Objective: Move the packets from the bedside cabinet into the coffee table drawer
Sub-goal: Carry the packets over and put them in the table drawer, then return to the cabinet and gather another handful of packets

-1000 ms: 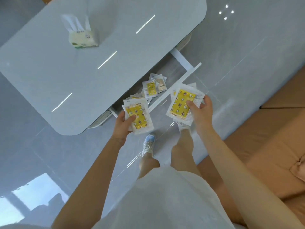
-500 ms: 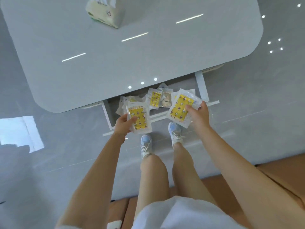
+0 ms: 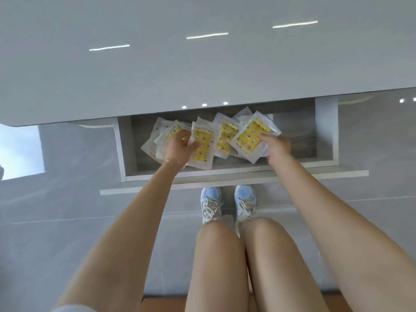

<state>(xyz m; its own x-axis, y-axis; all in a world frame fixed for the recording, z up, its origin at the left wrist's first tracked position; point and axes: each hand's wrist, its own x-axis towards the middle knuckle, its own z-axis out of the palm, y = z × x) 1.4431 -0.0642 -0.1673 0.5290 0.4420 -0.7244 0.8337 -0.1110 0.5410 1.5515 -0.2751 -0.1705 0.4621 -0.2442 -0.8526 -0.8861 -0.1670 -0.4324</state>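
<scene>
Open drawer (image 3: 324, 134): L hand (image 3: 177, 147) & R hand (image 3: 278, 145) gripping packets (image 3: 225, 137) (yellow).

Setting: home living room.
Evidence: glossy grey coffee table (image 3: 157, 64) with open drawer (image 3: 324, 136); polished grey floor tiles (image 3: 56, 210).

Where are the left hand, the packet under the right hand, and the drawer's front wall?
left hand (image 3: 177, 146), head view, back of the hand.
right-hand packet (image 3: 248, 137), head view, yellow printed face.
drawer (image 3: 225, 174), head view, top edge of front wall.
</scene>
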